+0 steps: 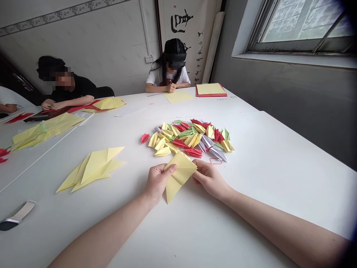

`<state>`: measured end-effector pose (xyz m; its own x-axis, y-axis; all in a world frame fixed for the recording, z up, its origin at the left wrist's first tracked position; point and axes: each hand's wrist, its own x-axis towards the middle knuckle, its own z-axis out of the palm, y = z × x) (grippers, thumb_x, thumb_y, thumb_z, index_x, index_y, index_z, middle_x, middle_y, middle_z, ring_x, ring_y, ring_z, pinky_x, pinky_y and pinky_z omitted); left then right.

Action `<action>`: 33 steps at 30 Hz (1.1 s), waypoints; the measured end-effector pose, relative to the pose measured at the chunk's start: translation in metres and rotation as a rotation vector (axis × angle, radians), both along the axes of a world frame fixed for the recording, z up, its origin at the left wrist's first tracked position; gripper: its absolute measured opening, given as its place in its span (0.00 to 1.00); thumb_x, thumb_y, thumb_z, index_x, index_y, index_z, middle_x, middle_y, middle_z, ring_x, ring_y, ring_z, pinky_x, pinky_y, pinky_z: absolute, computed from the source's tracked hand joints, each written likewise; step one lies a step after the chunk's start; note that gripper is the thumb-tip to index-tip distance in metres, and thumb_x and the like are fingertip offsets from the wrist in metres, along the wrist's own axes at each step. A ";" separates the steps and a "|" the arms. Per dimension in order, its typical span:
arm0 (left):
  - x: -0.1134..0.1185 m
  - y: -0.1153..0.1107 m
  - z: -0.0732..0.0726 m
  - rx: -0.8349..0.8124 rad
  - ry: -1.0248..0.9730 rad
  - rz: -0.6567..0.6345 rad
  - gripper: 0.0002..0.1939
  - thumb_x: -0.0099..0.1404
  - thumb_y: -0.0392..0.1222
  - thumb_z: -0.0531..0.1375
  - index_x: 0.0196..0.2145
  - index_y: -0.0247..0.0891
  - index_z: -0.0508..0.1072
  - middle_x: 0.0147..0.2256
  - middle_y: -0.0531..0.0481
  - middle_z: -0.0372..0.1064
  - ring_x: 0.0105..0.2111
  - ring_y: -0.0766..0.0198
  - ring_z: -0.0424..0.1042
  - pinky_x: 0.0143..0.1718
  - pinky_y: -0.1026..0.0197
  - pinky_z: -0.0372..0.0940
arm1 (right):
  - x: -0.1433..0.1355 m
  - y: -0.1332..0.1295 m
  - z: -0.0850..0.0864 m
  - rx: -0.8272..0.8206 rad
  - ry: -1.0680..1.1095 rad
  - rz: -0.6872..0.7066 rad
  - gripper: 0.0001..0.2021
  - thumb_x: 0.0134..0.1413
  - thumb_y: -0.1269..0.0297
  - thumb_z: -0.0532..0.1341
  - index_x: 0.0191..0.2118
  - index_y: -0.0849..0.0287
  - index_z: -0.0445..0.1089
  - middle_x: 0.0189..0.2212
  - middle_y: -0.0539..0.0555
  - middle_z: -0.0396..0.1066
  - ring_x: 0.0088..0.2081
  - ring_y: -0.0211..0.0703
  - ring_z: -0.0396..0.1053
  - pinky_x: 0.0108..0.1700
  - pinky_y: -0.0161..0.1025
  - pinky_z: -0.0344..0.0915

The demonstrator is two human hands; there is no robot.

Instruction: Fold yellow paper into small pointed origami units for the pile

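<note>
A folded sheet of yellow paper [181, 173] is held between my two hands above the white table. My left hand [159, 180] grips its left side, the thumb lying on top. At its right corner, the fingers of my right hand [210, 178] pinch the edge. Creases run across the sheet, and one point hangs down toward me. Just beyond it lies a pile of folded paper pieces [192, 139] in yellow, red, green and pale purple. Several partly folded yellow sheets [95, 167] are spread to the left of my left hand.
A watch [16, 216] lies at the left edge. Stacked yellow and red paper [211, 89] sits at the far side. Across the table one person [170, 70] bends over a yellow sheet; another [67, 85] sits at the far left, near more paper [47, 128].
</note>
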<state>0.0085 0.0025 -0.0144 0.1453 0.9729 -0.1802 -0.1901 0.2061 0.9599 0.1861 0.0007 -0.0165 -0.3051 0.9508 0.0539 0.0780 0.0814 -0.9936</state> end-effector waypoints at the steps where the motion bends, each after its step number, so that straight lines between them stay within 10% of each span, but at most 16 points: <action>1: 0.000 0.000 0.000 0.004 -0.012 0.013 0.18 0.50 0.55 0.67 0.23 0.34 0.73 0.22 0.51 0.69 0.23 0.64 0.67 0.27 0.63 0.61 | 0.001 0.000 0.000 -0.009 0.008 -0.001 0.12 0.56 0.55 0.57 0.28 0.58 0.64 0.21 0.47 0.61 0.22 0.35 0.58 0.24 0.34 0.56; 33: 0.000 -0.003 0.003 0.052 0.089 -0.103 0.14 0.50 0.48 0.68 0.24 0.33 0.77 0.23 0.50 0.70 0.24 0.64 0.65 0.25 0.64 0.58 | 0.001 0.000 -0.004 0.027 -0.042 0.034 0.16 0.55 0.49 0.59 0.31 0.58 0.64 0.22 0.47 0.62 0.22 0.35 0.59 0.23 0.34 0.54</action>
<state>0.0089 -0.0001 -0.0110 0.2305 0.9620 -0.1467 -0.0841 0.1698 0.9819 0.1871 0.0012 -0.0204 -0.3401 0.9381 0.0660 0.1162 0.1116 -0.9869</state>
